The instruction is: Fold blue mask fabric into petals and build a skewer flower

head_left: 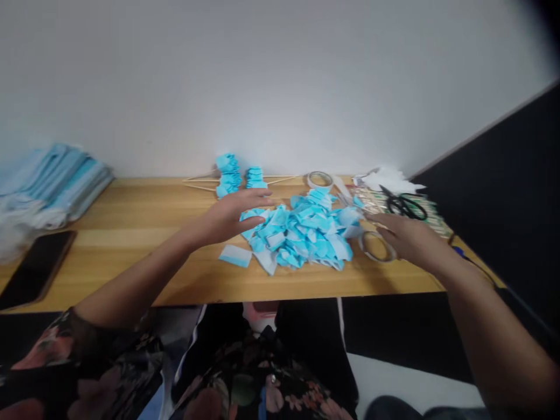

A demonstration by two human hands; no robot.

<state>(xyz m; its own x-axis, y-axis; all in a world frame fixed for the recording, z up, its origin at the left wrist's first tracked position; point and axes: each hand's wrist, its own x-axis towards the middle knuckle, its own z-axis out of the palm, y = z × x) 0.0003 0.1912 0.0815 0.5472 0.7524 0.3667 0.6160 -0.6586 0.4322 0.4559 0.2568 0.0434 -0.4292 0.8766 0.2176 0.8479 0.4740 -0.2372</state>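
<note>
Blue scraps of thin cloth are lying in a loose pile at the middle of the wooden table, and from where I'm standing both hands are hovering at its two sides. The left hand is reaching over the pile's left edge, thumb parted from the fingers and pinching nothing; whether it is brushing the scraps, I can't tell. The right hand is hanging beside a tape roll, its thumb a little away from the stretched fingers; blur is hiding whether it is touching the roll.

One flat piece is lying just left of the pile, near the front edge, so a careless forearm could be sweeping it to the floor. Light scraps like these would be scattering under a quick sweep or a draught. The tape roll is sitting close to the pile, and any sticky face could be catching scraps. Behind the right hand, the black scissors are lying near enough for a backward reach to be meeting a blade. Two blue bundles are sitting at the wall, where a bumped stick could be shifting them.
</note>
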